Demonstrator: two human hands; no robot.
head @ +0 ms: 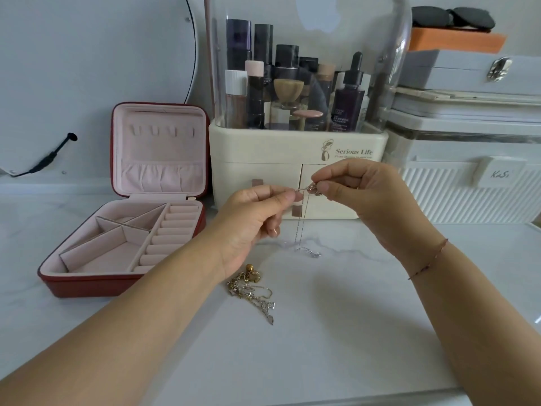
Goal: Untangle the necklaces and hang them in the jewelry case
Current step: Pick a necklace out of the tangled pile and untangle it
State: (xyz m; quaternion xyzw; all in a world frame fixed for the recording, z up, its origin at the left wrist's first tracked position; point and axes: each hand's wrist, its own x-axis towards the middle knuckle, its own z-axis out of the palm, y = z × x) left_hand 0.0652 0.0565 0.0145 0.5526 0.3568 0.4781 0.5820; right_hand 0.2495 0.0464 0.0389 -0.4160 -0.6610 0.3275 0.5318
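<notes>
We hold one necklace (301, 224) pinched at frame centre: left hand (248, 221) pinches the chain between thumb and forefinger, right hand (360, 197) pinches the pendant end. The chain hangs down, its tail touching the surface (336, 332). Tangled pile (251, 288) lies at 6 o'clock from the left hand. Jewelry case (87, 285) stands open at 9 o'clock, cosmetics organizer (263, 159) at 12.

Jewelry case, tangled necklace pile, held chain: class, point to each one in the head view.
jewelry case (87, 285), head view, red front wall.
tangled necklace pile (251, 289), head view, middle of the heap.
held chain (300, 227), head view, straight hanging strand.
</notes>
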